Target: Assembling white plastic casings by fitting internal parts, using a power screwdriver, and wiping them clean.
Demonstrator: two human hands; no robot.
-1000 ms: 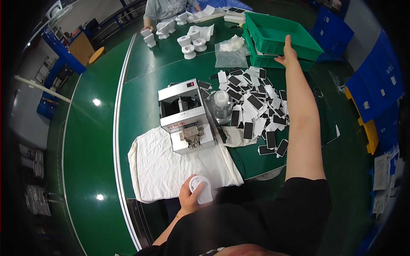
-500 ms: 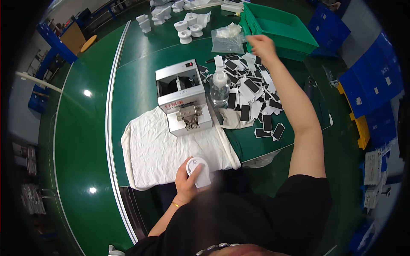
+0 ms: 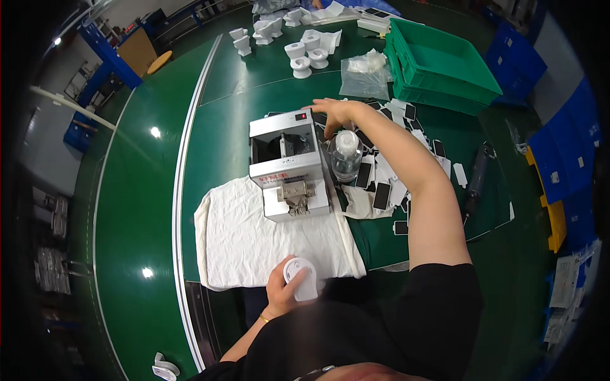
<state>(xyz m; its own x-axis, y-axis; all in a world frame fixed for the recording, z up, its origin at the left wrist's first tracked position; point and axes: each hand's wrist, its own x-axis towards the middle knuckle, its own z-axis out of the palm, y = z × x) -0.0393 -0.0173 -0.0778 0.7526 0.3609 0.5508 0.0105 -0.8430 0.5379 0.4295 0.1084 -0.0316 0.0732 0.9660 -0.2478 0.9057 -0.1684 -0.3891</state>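
Note:
My left hand (image 3: pixel 283 291) is closed round a white miniature toilet part (image 3: pixel 304 279), with its rounded, hollow side up, at the near edge of the table. The thumb lies across it. My right hand (image 3: pixel 337 113) reaches over to the rear right corner of a silver tabletop machine (image 3: pixel 297 168). Its fingers are apart, with thumb and forefinger spread, and I see nothing held. A clear bottle with a white cap (image 3: pixel 346 159) stands beside the machine, just nearer than that hand. Under the right forearm lie many white tags with black panels (image 3: pixel 382 195), partly hidden.
The machine rests on a white cloth (image 3: pixel 244 238). Several white miniature toilets (image 3: pixel 301 67) stand at the back of the green table (image 3: pixel 219 140). Green crates (image 3: pixel 438 57) and a clear plastic bag (image 3: pixel 365 79) are at the back right. A dark cylindrical tool (image 3: pixel 478 181) lies at the right.
My right hand has swung left and nearer, from beside the green crates to the machine's rear corner. My left hand keeps its hold. The view has shifted, so the table appears lower and farther right.

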